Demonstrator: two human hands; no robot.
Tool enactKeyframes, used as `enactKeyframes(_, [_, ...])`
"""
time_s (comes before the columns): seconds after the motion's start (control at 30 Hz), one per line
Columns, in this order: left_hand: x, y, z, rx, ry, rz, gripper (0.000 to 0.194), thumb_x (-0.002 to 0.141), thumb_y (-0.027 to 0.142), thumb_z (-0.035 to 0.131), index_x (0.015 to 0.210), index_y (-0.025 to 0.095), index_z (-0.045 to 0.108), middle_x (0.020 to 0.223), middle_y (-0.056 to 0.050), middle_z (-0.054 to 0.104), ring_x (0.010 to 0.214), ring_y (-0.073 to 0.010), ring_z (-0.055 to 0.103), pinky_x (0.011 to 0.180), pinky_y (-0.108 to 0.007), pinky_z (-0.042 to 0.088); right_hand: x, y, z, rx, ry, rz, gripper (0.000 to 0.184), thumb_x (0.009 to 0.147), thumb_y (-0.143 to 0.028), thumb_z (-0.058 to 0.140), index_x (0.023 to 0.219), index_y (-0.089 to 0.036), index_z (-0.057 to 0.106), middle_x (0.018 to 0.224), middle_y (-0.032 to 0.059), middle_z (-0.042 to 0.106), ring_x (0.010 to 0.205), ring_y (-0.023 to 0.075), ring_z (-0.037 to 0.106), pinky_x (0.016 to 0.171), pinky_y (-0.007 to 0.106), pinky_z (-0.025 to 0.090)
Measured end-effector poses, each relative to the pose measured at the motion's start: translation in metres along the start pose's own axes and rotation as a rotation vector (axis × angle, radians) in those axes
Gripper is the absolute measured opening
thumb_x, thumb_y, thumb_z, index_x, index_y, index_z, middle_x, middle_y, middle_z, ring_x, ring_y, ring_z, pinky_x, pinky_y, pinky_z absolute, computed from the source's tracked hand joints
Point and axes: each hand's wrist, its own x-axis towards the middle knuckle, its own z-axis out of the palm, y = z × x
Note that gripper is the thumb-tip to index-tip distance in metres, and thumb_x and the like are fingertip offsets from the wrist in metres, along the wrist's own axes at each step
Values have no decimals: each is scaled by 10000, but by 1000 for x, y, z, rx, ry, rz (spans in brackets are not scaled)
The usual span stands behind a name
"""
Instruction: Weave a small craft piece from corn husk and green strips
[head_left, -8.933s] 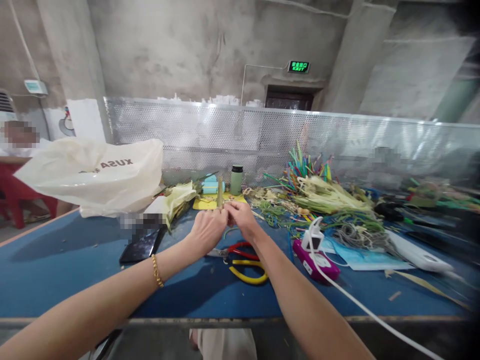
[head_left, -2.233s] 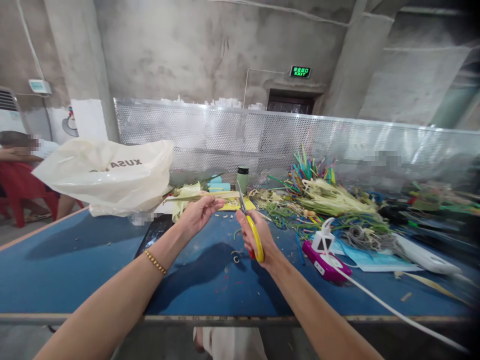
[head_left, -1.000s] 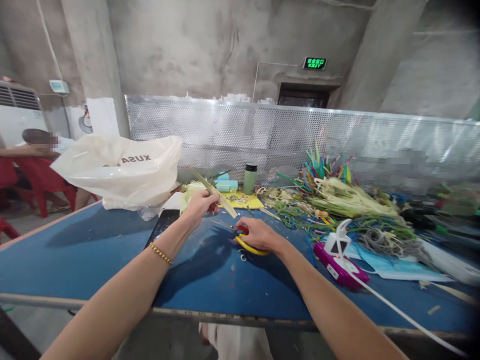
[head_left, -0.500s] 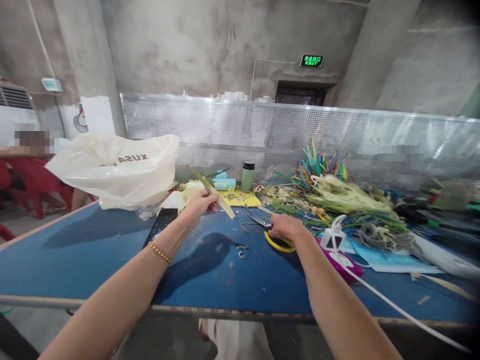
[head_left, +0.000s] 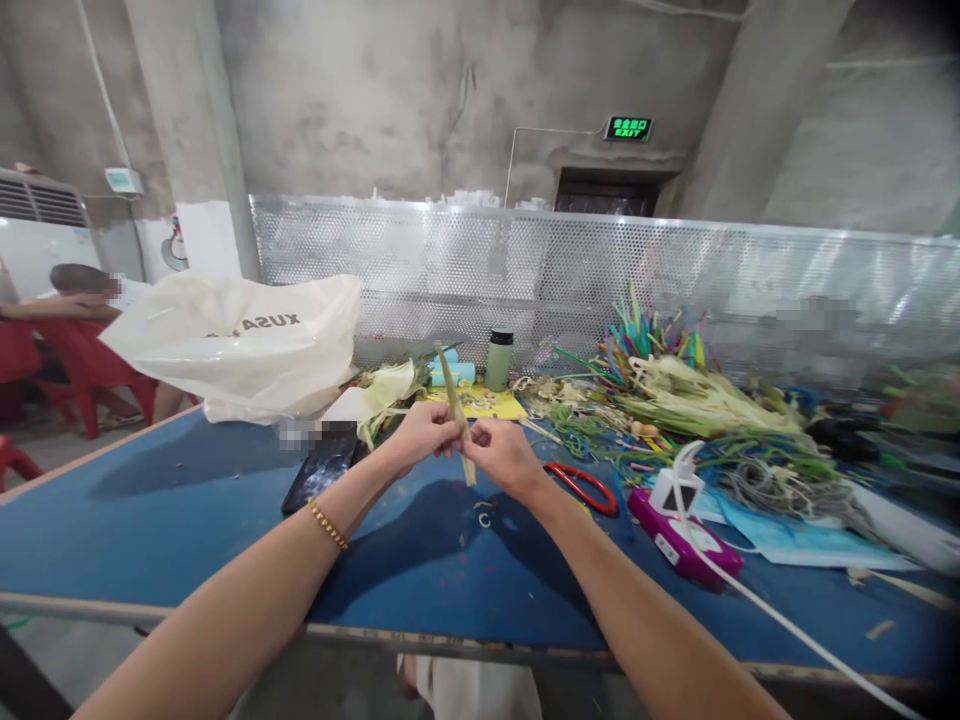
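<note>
A long, pale green-yellow strip of husk stands tilted between my two hands above the blue table. My left hand pinches it from the left. Close beside it, my right hand has its fingers closed on the same strip, whose lower end hangs beneath them. Right of my right wrist lie scissors with red and yellow handles, partly hidden behind the wrist. More pale husk is heaped just beyond my left hand.
A big white plastic bag stands at the left, near a dark phone. Behind are a green bottle and yellow paper. Husks, cords and a purple power strip fill the right side. A person sits far left.
My right hand has put the scissors down on the table and moved left to the husk strip. The strip has turned more upright in my left hand.
</note>
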Motion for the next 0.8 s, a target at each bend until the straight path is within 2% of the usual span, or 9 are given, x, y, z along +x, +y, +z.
enactKeyframes(0.13, [-2,3,2,51,11,2,166,748,141,559,585,151,528,433,16,545,392,-81,498,406,-181,349,-3,3,-4,123,-27,41,189,785,-345,614,675,-194,584,519,-28,576,459,119,510,489,231,380])
enactKeyframes(0.27, [-4,6,4,28,-4,-2,138,732,102,567,603,146,544,436,22,546,381,-72,489,388,-170,341,-3,-1,-6,-26,46,19,188,768,-276,610,603,-193,572,561,6,605,532,137,541,527,241,389])
enactKeyframes(0.37, [-4,4,6,-38,0,-83,143,714,82,589,598,146,537,413,33,516,358,-75,493,356,-163,322,-4,-5,-5,-63,93,12,152,767,-245,595,624,-193,585,593,15,623,569,144,554,557,247,397])
enactKeyframes(0.47, [-4,-1,9,-100,-9,-163,149,710,101,625,593,139,540,402,26,512,335,-90,503,326,-163,313,-6,-7,-3,19,98,22,140,777,-260,579,652,-197,589,538,2,597,542,148,556,533,247,405])
enactKeyframes(0.57, [-5,-2,11,-195,-46,-199,88,719,116,623,654,129,565,473,-13,590,378,-130,576,344,-184,386,-7,-6,-2,173,64,30,167,791,-314,581,668,-201,588,488,-16,569,471,136,534,473,237,409])
enactKeyframes(0.67, [-7,3,11,-281,-49,-231,87,722,93,599,660,128,549,519,-49,635,459,-159,638,442,-229,493,-6,-2,-2,294,47,77,238,802,-402,583,680,-198,590,455,-28,559,380,120,492,391,228,395])
enactKeyframes(0.8, [-8,6,13,-318,-84,-181,82,760,150,632,713,118,573,594,-86,681,562,-162,678,558,-248,538,-4,6,-1,348,40,130,226,786,-401,588,691,-196,576,438,-36,564,336,126,499,349,234,414])
